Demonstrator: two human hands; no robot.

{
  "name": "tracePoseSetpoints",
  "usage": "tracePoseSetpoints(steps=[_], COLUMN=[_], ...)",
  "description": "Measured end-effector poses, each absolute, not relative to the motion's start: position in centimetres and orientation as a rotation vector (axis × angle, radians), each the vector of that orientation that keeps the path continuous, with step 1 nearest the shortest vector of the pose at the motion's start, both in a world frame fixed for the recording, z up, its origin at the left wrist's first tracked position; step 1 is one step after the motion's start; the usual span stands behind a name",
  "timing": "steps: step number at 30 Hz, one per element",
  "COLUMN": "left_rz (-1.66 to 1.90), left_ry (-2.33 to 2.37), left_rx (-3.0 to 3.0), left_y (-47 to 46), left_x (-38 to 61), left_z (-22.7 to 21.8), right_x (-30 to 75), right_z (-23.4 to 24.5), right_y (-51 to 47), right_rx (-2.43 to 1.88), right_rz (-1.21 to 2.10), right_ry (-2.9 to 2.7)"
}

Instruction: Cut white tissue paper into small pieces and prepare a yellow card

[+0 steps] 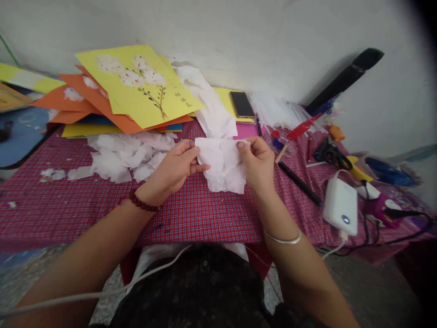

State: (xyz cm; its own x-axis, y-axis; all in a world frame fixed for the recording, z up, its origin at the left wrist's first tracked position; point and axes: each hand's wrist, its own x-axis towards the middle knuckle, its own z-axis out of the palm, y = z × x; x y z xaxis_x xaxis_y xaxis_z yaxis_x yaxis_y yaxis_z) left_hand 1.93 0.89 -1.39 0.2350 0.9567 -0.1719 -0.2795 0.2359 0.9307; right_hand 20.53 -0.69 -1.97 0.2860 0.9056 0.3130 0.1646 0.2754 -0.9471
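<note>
A white sheet of tissue paper [222, 164] hangs between both hands above the red checked tablecloth [191, 214]. My left hand [172, 171] pinches its upper left edge with thumb and fingers closed on it. My right hand [257, 164] pinches the upper right edge. A pile of torn white tissue pieces [128, 155] lies on the cloth just left of my left hand. A long strip of white tissue [211, 107] runs back from the held sheet toward the wall.
Yellow card with tissue flowers [143, 84] tops orange and blue sheets at the back left. A phone [241, 104] lies at the back. To the right are a black pen [300, 183], scissors [332, 155], a white power bank [340, 206] with cables, and a glue gun [357, 172].
</note>
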Motion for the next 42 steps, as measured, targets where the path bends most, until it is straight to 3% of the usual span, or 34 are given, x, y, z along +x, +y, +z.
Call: tracePoseSetpoints(steps=[7,19,27,38,42], left_rz=[1.136,1.365,0.897,0.958,0.959], left_ry=[0.933,0.722,0.908,1.131,1.117], left_rx=[0.884,1.127,1.253,2.157,2.271], left_y=[0.9,0.4,0.5,-0.4,-0.3], left_x=[2.0,1.6,2.3,2.1,2.2], left_z=[-1.0,-0.6,-2.0,-2.5,-3.1], right_x=[20.8,19.9,19.6,19.8,19.7], right_z=[-2.0,-2.0,-1.6,-2.0,-2.0], right_y=[-0.5,-1.3,-1.6,-0.9,-0.8], right_rx=[-1.238,-1.274,-1.239,-1.320,-1.410], right_rz=[1.016,0.879,0.751,0.977,0.864], right_ry=[-1.422,-1.609,-1.560,-1.477,-1.568])
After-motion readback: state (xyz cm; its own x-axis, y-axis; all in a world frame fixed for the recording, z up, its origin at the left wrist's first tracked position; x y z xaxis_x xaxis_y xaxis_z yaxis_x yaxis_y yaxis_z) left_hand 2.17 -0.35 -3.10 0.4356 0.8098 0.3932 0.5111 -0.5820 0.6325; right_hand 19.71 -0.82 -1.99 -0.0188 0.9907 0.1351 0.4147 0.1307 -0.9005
